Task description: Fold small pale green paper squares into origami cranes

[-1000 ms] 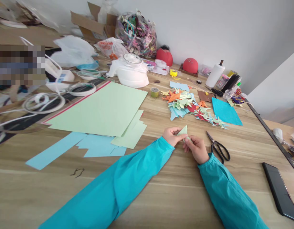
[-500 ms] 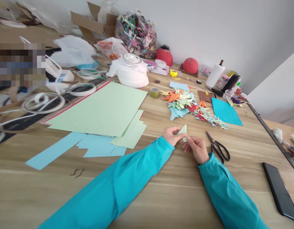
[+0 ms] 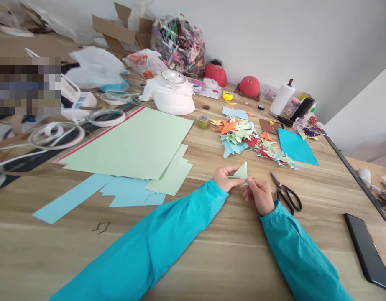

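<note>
A small folded piece of pale green paper (image 3: 242, 172) is pinched between both my hands just above the wooden table (image 3: 211, 251). My left hand (image 3: 224, 178) grips its left side with closed fingers. My right hand (image 3: 261, 195) pinches its lower right corner. Both arms wear turquoise sleeves. Black scissors (image 3: 287, 193) lie shut on the table just right of my right hand. Beyond my hands sits a heap of folded paper shapes (image 3: 246, 138) in orange, green, blue and red.
Large pale green sheets (image 3: 133, 144) and light blue offcuts (image 3: 95, 194) lie to the left. A blue sheet (image 3: 295, 147) lies far right, a black phone (image 3: 366, 251) near the right edge. A white pot (image 3: 174, 94), tape rolls, bags and boxes crowd the back.
The folded green paper has turned a little in my fingers, its point now raised slightly higher. My hands stay in nearly the same place.
</note>
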